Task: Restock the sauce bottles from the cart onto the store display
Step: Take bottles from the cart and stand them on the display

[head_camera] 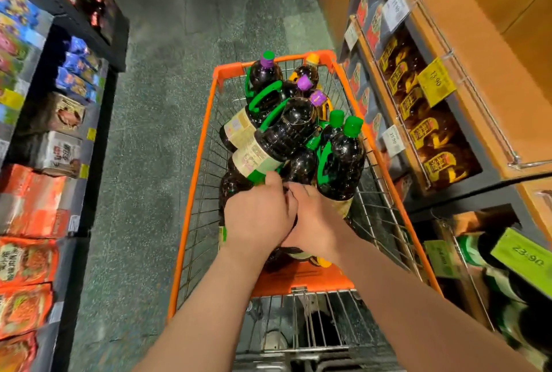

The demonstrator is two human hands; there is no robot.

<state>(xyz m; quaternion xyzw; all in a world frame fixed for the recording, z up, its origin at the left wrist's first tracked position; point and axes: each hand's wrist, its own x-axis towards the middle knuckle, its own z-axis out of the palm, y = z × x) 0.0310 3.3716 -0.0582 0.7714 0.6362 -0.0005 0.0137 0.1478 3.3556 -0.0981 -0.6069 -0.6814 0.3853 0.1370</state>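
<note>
Both hands reach into the cart: your left hand curls around a dark bottle, while your right hand's grip is hidden. Lift it straight up, base supported, so leaning bottles don't topple.

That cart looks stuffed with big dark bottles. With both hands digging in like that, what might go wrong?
The sauce bottles lie heaped on one another in the orange cart, several tilted. Pulling one from under the left hand and right hand might let the leaning ones above slide or roll. Both hands crowd one spot, so the grip may be awkward, and a heavy bottle might slip. The shelf on the right already looks full, so fitting more may be tight.
</note>
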